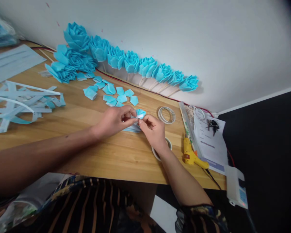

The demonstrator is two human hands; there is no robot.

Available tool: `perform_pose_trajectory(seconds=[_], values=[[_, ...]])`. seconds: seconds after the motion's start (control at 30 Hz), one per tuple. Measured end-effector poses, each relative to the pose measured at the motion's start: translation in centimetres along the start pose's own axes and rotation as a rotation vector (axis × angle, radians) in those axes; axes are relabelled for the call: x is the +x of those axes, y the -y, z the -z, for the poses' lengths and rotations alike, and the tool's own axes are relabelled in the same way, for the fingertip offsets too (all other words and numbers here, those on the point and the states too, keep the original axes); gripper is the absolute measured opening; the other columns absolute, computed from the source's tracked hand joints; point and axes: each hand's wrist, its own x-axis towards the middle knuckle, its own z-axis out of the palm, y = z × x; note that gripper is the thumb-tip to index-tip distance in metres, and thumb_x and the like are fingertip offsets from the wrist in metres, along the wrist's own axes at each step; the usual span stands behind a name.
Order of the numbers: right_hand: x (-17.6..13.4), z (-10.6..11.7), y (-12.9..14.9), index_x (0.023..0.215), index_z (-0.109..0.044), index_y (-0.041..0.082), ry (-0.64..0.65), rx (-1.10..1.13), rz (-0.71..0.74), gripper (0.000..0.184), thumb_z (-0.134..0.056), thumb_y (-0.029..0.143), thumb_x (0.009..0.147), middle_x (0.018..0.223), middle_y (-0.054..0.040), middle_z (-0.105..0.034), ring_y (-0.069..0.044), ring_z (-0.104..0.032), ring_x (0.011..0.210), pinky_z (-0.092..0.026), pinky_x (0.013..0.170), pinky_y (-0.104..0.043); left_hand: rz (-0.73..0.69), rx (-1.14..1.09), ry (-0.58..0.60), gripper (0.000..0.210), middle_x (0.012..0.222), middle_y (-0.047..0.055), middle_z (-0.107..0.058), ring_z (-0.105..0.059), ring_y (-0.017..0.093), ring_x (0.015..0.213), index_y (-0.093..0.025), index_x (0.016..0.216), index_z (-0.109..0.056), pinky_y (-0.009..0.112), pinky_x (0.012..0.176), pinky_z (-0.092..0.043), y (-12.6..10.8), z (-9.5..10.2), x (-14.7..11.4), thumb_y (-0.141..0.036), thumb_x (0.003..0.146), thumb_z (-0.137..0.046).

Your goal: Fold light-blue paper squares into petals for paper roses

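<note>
Both hands meet over the wooden table (106,155), pinching a small blue petal (141,113) with a white strip across it. My left hand (115,119) grips it from the left with thumb and forefinger. From the right, my right hand (153,128) holds its lower edge between thumb and fingers. Under the hands lies a flat light-blue piece (133,128), partly hidden. Loose blue petals (121,98) are scattered just beyond. One tape roll (166,115) lies right of the hands; another tape roll (169,144) is partly covered by my right wrist.
Finished blue fabric flowers (147,67) on sticks lean along the wall. Cut strips (21,102) pile up at left, below a pale sheet (14,63). At right are a yellow glue gun (190,153) with its cord, papers (208,142), keys (212,125) and a white power strip (236,186).
</note>
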Motion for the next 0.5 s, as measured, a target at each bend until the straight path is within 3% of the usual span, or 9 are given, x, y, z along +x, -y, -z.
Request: perform_pose_trajectory(seconds=[0.5], values=[[-0.2, -0.4, 0.1, 0.064, -0.055, 0.022, -0.071, -0.291, 0.155, 0.020, -0.057, 0.025, 0.084, 0.062, 0.0019, -0.056, -0.012, -0.051, 0.057, -0.040, 0.059, -0.025, 0.042, 0.411, -0.030, 0.013, 0.066, 0.001, -0.067, -0.055, 0.014, 0.058, -0.022, 0.089, -0.069, 0.026, 0.052, -0.030, -1.3, 0.1, -0.3, -0.030, 0.083, -0.060]])
